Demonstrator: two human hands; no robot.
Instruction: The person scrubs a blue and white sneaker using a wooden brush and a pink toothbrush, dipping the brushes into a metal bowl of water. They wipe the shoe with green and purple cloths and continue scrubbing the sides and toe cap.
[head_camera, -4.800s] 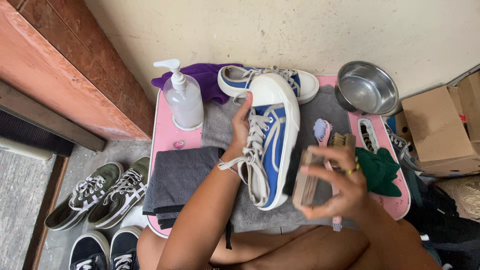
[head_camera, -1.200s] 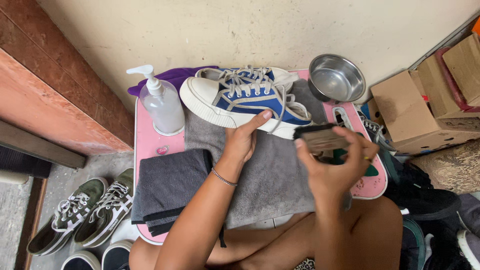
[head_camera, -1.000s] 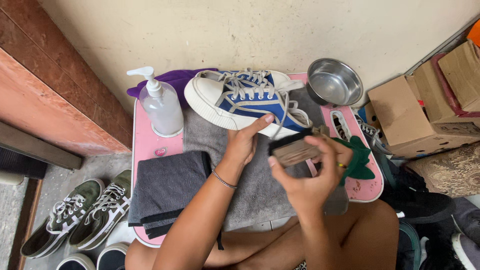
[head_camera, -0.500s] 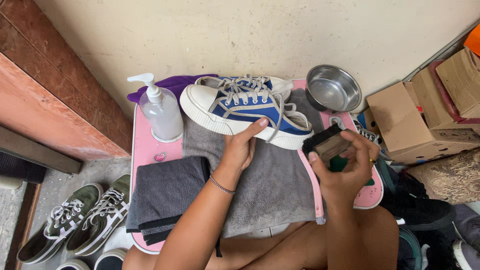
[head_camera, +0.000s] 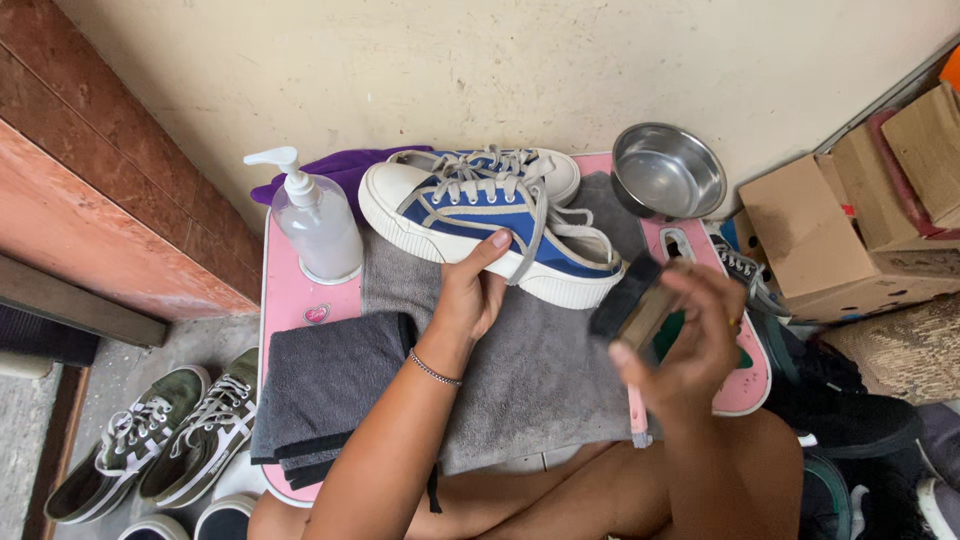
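Note:
A blue and white sneaker (head_camera: 480, 220) lies on its side on a grey towel (head_camera: 540, 380) spread over a small pink table (head_camera: 300, 300). My left hand (head_camera: 470, 290) grips the sneaker's white sole near its middle. My right hand (head_camera: 685, 340) holds a dark-bristled wooden brush (head_camera: 628, 300) just right of the shoe's heel, slightly blurred. A second matching sneaker (head_camera: 520, 165) lies behind the first against the wall.
A pump bottle (head_camera: 315, 220) stands at the table's back left, with a purple cloth (head_camera: 345, 170) behind it. A folded dark towel (head_camera: 320, 390) lies front left. A steel bowl (head_camera: 668, 172) sits back right. Cardboard boxes (head_camera: 850, 230) are right; green sneakers (head_camera: 160, 440) are on the floor left.
The sneaker has been turned from upright lengthwise onto its side across the towel. My right hand has moved the brush about and now holds it near the heel.

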